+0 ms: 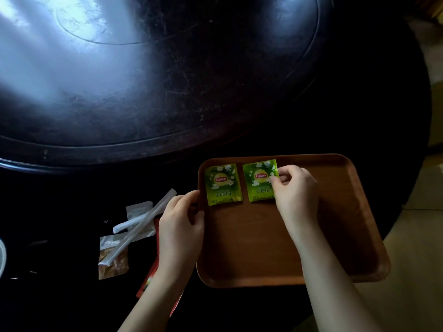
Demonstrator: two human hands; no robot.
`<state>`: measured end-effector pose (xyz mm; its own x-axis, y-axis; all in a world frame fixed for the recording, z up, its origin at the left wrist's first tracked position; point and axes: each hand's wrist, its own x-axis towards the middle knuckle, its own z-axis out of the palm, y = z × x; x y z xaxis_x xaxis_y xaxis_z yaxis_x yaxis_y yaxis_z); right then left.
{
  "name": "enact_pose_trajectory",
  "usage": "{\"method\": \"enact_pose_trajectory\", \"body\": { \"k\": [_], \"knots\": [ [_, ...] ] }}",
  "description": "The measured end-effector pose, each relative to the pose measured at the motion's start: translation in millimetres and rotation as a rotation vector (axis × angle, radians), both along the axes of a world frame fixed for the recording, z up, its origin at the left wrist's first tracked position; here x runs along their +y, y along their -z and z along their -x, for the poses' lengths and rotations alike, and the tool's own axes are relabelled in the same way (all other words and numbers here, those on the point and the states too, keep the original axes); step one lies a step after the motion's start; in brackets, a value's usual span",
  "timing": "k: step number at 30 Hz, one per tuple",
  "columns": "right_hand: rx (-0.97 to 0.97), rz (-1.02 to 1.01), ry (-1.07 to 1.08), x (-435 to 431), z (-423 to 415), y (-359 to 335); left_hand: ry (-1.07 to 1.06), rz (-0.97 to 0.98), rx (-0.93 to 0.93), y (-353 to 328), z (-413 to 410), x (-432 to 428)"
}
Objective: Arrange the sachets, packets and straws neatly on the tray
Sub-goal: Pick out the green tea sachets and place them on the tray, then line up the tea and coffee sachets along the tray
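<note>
Matt brown wood-grain tray point(335, 212) — 2 glossy green foil sachets point(223, 184); table point(143, 92) dark, polished, finely scratched.

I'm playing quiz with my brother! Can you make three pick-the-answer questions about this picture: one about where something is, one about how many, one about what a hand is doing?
1. Where are the wrapped straws?
A. on the tray
B. on the dark table, left of the tray
C. in a hand

2. How many green tea sachets lie on the tray?
A. one
B. two
C. four

3. What is the right hand doing?
A. pinching the right sachet
B. resting flat
C. holding a straw

Answers: 1 B, they lie off the tray beside the other packets. 2 B, the left sachet and the right one sit side by side. 3 A, its fingers close on that sachet's edge.
</note>
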<state>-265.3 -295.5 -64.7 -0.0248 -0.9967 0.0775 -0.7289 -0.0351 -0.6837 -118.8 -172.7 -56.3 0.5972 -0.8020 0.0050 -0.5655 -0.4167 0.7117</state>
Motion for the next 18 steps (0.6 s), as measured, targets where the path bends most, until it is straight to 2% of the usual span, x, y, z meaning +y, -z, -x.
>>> {"method": "enact_pose_trajectory", "body": {
  "k": [13, 18],
  "knots": [
    [0.041, 0.008, 0.020, 7.8, -4.9, 2.3, 0.043, 0.005, 0.003, -0.5, -1.2, 1.8],
    [0.003, 0.098, -0.035, 22.4, -8.3, -12.5, 0.044, 0.059, 0.039, -14.1, -14.6, 10.6]
  ]
}}
